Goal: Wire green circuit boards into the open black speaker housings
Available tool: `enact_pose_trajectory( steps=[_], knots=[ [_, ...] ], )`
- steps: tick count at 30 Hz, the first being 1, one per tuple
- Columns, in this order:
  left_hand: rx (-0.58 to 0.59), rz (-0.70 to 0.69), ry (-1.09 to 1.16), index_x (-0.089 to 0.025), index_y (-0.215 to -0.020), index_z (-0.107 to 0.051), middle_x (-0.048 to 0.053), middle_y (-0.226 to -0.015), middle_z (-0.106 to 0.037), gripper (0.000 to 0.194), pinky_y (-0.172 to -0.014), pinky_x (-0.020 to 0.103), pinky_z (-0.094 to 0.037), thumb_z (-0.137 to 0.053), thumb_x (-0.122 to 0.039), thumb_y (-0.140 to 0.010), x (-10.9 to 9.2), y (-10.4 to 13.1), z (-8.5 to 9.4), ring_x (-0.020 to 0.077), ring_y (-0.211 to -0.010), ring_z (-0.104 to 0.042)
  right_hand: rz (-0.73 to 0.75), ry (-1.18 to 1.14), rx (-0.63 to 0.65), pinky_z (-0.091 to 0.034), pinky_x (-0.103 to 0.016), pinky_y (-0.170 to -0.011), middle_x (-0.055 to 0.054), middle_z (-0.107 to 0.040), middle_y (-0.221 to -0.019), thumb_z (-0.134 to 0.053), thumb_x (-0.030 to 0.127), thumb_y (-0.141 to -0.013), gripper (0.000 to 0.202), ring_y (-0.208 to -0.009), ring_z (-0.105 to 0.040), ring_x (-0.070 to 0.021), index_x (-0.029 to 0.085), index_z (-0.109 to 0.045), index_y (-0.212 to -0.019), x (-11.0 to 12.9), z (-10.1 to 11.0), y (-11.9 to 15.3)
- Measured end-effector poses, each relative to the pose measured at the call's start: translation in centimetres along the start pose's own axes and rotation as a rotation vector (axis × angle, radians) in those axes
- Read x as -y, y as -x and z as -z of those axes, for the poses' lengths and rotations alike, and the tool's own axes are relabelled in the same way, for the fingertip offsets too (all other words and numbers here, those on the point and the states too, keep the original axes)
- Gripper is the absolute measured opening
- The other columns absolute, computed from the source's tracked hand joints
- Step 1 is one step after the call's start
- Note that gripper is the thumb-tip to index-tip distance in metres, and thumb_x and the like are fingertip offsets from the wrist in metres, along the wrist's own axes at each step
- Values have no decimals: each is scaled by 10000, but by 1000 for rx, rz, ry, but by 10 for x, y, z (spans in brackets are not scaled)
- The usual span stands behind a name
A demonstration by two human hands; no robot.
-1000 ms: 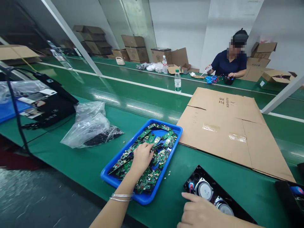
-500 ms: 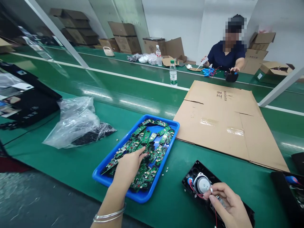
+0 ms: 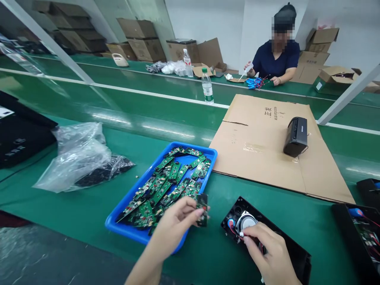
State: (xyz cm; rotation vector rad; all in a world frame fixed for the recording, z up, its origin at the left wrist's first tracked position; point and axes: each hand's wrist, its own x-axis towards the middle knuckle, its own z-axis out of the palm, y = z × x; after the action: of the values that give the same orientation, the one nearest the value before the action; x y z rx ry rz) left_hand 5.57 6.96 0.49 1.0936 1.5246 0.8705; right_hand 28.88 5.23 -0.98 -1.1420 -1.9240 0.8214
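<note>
Pinching a board beside the tray

Your left hand (image 3: 175,221) pinches a small circuit board (image 3: 202,209) by its edges, just off the near right corner of the blue tray (image 3: 124,229). It looks light, stiff and fragile, so keep to the edges. Your right hand (image 3: 267,253), right of the tray, pinches thin wires at the speaker (image 3: 246,222). Half a second ago your left hand was down in the tray; a black box (image 3: 295,136) now sits on the cardboard (image 3: 252,150).

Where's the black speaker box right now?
In the head view the black speaker box lies on the flattened cardboard, right of centre, beyond the blue tray and clear of both hands.
</note>
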Motion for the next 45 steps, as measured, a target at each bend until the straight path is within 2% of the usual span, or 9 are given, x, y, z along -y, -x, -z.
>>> enact_pose_trajectory(
  steps=[4,8,13,17,22,29,35,41,45],
  knots=[
    [152,88,277,-200,-680,-457,-35,-550,-545,405,-546,229,-469,-650,-556,-688,3,16,-43,142,-566,-560,162,119,-31,-439,-225,-563,11,-588,-667,-415,182,-930,178,-585,-528,-109,185,-555,-821,7,0,-9],
    [156,92,305,-184,-630,-489,-29,-560,-529,465,-508,206,-448,-618,-626,-695,1,23,-57,113,-525,-503,174,140,-20,-438,-231,-569,11,-578,-657,-410,169,-930,179,-585,-521,-108,178,-547,-816,12,2,-13],
    [124,-15,238,-180,-587,-463,-55,-536,-411,408,-458,183,-353,-602,-524,-756,1,29,-61,84,-473,-395,239,188,-41,-430,-238,-584,15,-548,-635,-432,136,-909,173,-577,-502,-105,173,-534,-774,12,1,-17],
    [130,-99,180,-187,-573,-428,-42,-560,-441,313,-442,182,-330,-550,-359,-803,0,33,-65,79,-457,-341,278,233,-33,-431,-249,-596,6,-518,-625,-420,113,-898,189,-585,-489,-116,172,-525,-752,13,1,-19],
    [68,-193,81,-194,-583,-409,4,-679,-586,274,-440,180,-355,-494,-279,-830,1,32,-69,85,-475,-426,284,234,-14,-432,-261,-641,10,-492,-618,-415,81,-876,174,-574,-455,-112,165,-513,-759,15,0,-16],
    [66,-510,-206,-209,-651,-451,12,-666,-595,223,-535,205,-425,-437,-175,-870,5,36,-66,133,-581,-553,282,273,48,-386,-277,-633,20,-489,-601,-408,52,-864,183,-549,-445,-109,163,-505,-755,14,-1,-16],
    [55,-735,-432,-200,-692,-434,46,-716,-606,226,-548,204,-430,-400,-73,-876,3,35,-63,132,-605,-558,352,382,29,-364,-297,-661,14,-517,-601,-371,25,-871,234,-550,-452,-114,164,-491,-726,16,-3,-21],
    [48,-773,-403,-198,-721,-455,55,-793,-640,200,-568,204,-449,-417,-69,-869,3,34,-58,134,-661,-588,364,357,46,-386,-292,-645,15,-532,-603,-366,48,-892,246,-545,-475,-112,172,-485,-715,21,-4,-26],
    [87,-599,-136,-222,-733,-521,7,-854,-669,133,-662,190,-496,-548,-146,-839,9,35,-56,142,-793,-639,320,280,159,-438,-298,-698,-10,-601,-712,-366,133,-933,191,-644,-536,-130,172,-534,-852,23,17,-29]
  ],
)
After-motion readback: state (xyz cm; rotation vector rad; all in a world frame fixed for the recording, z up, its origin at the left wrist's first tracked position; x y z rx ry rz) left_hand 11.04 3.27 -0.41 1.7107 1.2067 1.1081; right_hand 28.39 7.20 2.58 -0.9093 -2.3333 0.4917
